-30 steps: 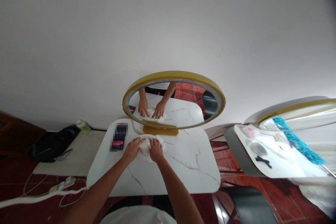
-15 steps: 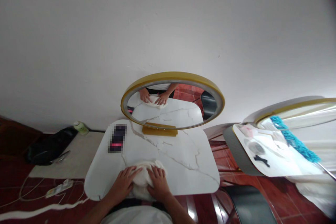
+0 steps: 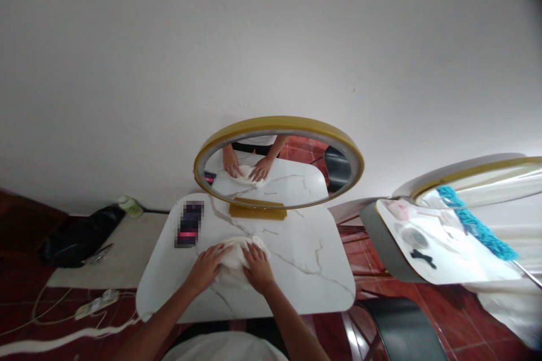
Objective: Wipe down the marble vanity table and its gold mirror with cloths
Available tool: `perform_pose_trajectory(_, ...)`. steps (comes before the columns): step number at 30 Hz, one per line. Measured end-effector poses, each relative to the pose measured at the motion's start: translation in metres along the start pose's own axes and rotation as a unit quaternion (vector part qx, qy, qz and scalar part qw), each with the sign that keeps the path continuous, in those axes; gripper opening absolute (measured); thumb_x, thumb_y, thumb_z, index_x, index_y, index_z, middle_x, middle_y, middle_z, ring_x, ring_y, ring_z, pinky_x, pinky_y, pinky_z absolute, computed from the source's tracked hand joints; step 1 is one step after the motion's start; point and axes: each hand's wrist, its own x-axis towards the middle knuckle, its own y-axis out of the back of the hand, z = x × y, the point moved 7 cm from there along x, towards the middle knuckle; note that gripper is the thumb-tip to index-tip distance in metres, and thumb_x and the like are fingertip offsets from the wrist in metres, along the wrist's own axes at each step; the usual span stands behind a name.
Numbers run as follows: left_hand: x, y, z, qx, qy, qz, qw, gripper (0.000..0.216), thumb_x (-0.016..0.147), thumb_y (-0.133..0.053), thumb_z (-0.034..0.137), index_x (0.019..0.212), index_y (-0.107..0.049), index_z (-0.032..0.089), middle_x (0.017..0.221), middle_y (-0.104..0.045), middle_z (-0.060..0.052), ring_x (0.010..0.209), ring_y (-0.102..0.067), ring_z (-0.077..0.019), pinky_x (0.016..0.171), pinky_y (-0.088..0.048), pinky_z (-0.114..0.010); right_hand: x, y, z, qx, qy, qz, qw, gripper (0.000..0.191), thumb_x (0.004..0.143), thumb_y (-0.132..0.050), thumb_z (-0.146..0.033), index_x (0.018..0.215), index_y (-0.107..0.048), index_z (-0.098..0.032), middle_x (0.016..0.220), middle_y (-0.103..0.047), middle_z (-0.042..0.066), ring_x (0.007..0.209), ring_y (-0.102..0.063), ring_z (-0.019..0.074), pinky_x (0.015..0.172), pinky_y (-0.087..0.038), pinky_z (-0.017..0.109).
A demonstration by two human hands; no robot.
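A crumpled white cloth (image 3: pixel 234 262) lies on the white marble-patterned table (image 3: pixel 296 285). My left hand (image 3: pixel 206 266) grips its left side, thumb reaching over the fabric. From the right, my right hand (image 3: pixel 258 265) holds the other side with its fingers bent over the cloth. Both palms press down toward the tabletop. Behind the cloth stands an oval gold-framed mirror (image 3: pixel 282 172) on a gold base (image 3: pixel 257 212), and it reflects both hands and the cloth. A pixelated dark phone-like thing (image 3: pixel 189 224) rests left of the mirror base.
At right is a second table (image 3: pixel 449 262) with a turquoise duster (image 3: pixel 483 231), a black bow-shaped item (image 3: pixel 422 258) and another mirror. A black chair (image 3: pixel 404 327) stands between the tables. On the left are a black bag (image 3: pixel 82 237), a bottle (image 3: pixel 130 206) and a power strip (image 3: pixel 96 303).
Both hands have pushed the cloth forward, away from the table's front edge and toward the mirror. My forearms are stretched out further.
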Motion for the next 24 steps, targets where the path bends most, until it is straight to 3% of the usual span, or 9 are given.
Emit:
perform_pose_trajectory(5,0.041,0.025,-0.005,-0.001,0.035,0.037,0.999,0.069,0.077,-0.040,0.004,0.140,-0.032,0.032,0.142,-0.039,-0.001,0.130,-0.032,-0.0172,0.103,-0.030,-0.034,0.043,0.022,0.010,0.002,-0.030,0.034,0.999,0.062,0.087,-0.048,-0.025,0.144,-0.023,-0.029,0.150,-0.025,0.003,0.136,-0.021,0.0212,0.108,-0.022,0.039)
perform_pose_trajectory(10,0.049,0.032,-0.005,-0.003,0.036,0.061,0.998,0.068,0.077,-0.041,0.004,0.139,-0.035,0.031,0.141,-0.041,-0.001,0.129,-0.034,-0.0176,0.103,-0.029,-0.034,0.051,0.026,0.011,0.006,-0.039,0.047,0.998,0.062,0.086,-0.047,-0.022,0.144,-0.024,-0.028,0.149,-0.026,0.004,0.136,-0.021,0.0208,0.109,-0.020,0.039)
perform_pose_trajectory(15,0.024,0.019,-0.002,-0.003,0.026,0.060,0.998,0.069,0.078,-0.042,0.007,0.140,-0.032,0.035,0.139,-0.042,0.000,0.127,-0.035,-0.0187,0.103,-0.029,-0.035,0.026,0.014,0.005,0.013,-0.036,0.041,0.998,0.062,0.085,-0.048,-0.023,0.143,-0.027,-0.030,0.150,-0.024,0.002,0.137,-0.019,0.0211,0.109,-0.018,0.041)
perform_pose_trajectory(24,-0.048,-0.029,0.013,-0.021,0.002,0.019,1.000,0.066,0.082,-0.045,0.020,0.142,-0.026,0.039,0.141,-0.040,0.002,0.128,-0.033,-0.0214,0.106,-0.027,-0.035,-0.047,-0.027,-0.003,0.047,-0.005,-0.035,0.998,0.067,0.084,-0.050,-0.038,0.145,-0.020,-0.036,0.153,-0.015,-0.004,0.139,-0.013,0.0230,0.112,-0.011,0.044)
